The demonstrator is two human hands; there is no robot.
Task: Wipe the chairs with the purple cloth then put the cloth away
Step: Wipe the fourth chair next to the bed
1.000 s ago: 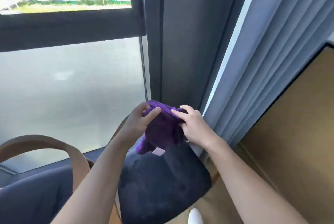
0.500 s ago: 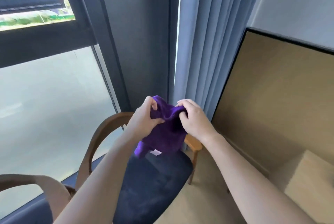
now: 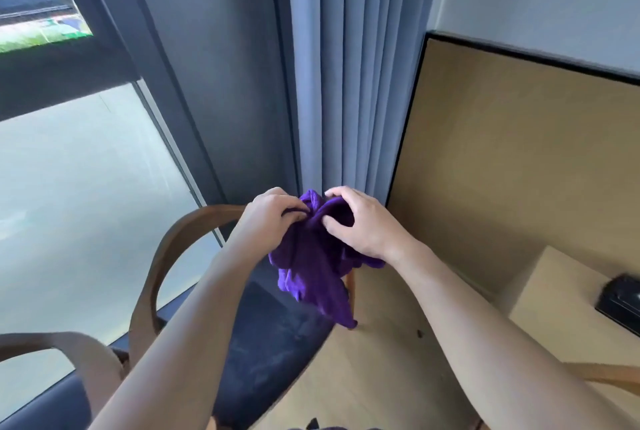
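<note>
I have both hands on the purple cloth [image 3: 311, 277], and it is in the air between them, bunched at the top. The left hand [image 3: 273, 218] grips the cloth's upper left fold, fingers curled into the fabric. The right hand [image 3: 360, 221] clasps the upper right fold: its fingers wrap over the top edge and the thumb presses on the near face. The two hands are close together, with only a ridge of cloth between them.

Below the grip the cloth hangs loose and crumpled, ending in a point low and to the right of my hands. Directly under the grip is the chair [image 3: 166, 256], with a curved wooden back sweeping off to the left of my left hand and a dark padded seat [image 3: 277, 343] beneath both forearms. I cannot tell whether the hanging point touches the chair; it appears to be above the seat's right edge.

A second chair [image 3: 69, 346] shows only a curved wooden rail, far down and left of the grip. Straight beyond my hands hangs a grey-blue curtain [image 3: 346, 83], and beyond and left is the window [image 3: 86, 187]. Right of the right hand stands a tan wooden panel [image 3: 519, 152], and lower right a low table [image 3: 561, 308] carries a black object [image 3: 620, 301] at its far edge. The light wooden floor [image 3: 374, 360] is under my right forearm.
</note>
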